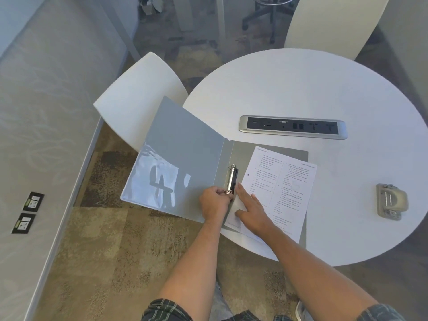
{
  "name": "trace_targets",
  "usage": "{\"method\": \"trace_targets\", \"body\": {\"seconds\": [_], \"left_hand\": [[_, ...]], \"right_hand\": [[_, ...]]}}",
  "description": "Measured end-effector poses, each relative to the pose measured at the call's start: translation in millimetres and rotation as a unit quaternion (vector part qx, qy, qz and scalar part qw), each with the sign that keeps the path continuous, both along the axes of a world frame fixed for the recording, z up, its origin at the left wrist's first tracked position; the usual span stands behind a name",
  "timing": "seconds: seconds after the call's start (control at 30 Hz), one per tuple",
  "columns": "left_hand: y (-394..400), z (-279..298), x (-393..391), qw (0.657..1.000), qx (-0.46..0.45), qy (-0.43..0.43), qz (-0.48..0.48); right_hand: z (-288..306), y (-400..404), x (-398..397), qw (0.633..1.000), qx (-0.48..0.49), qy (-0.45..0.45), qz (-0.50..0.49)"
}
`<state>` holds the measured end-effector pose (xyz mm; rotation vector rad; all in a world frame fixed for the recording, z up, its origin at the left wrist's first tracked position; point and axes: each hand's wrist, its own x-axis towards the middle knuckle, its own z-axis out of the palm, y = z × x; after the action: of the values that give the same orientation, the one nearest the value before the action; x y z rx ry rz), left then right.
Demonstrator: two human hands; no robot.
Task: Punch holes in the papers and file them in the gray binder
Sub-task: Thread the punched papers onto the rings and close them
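A round white worktop carries everything, with two white chairs drawn up to it, one at its left edge and another at the far side. The gray binder lies open across the worktop's near left edge, its left cover hanging out past the rim over the carpet and its right cover flat on the surface. A long power strip is set into the worktop just beyond the binder. The papers, printed sheets, rest on the binder's right cover, tilted slightly, their left edge just beside the rings at the spine. The right hand lies flat on the lower left part of the papers, fingers straight and spread, the forefinger reaching toward the rings. The left hand is just left of it, fingers curled and pinching the near end of the rings. The punch sits well apart to the right, near the worktop's edge, touched by neither hand.
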<state>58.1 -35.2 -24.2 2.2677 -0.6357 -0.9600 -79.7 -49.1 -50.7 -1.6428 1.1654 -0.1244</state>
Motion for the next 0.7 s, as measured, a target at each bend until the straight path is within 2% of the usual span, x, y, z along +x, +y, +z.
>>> {"method": "trace_targets", "body": {"seconds": [0.1,0.3,0.37,0.47,0.53,0.7], "left_hand": [[3,-1,-3,1.0,0.015,0.003,0.024],[-1,-4,-14,0.996,0.009,0.029,0.084],[-1,-8,-12,0.989,0.004,0.086,0.12],[-1,-12,-8,0.971,-0.003,0.179,0.161],[-3,-12,-5,0.96,0.0,0.219,0.174],[-10,-10,3,0.949,0.048,0.264,0.163]], "right_hand": [[4,-5,-3,0.996,0.06,-0.025,-0.055],[6,-7,-4,0.992,0.092,-0.051,-0.075],[5,-7,-4,0.992,0.065,-0.054,-0.09],[6,-9,-1,0.991,-0.051,-0.005,-0.121],[8,-14,5,0.988,-0.082,0.019,-0.13],[14,-25,20,0.992,-0.001,0.057,-0.11]]}}
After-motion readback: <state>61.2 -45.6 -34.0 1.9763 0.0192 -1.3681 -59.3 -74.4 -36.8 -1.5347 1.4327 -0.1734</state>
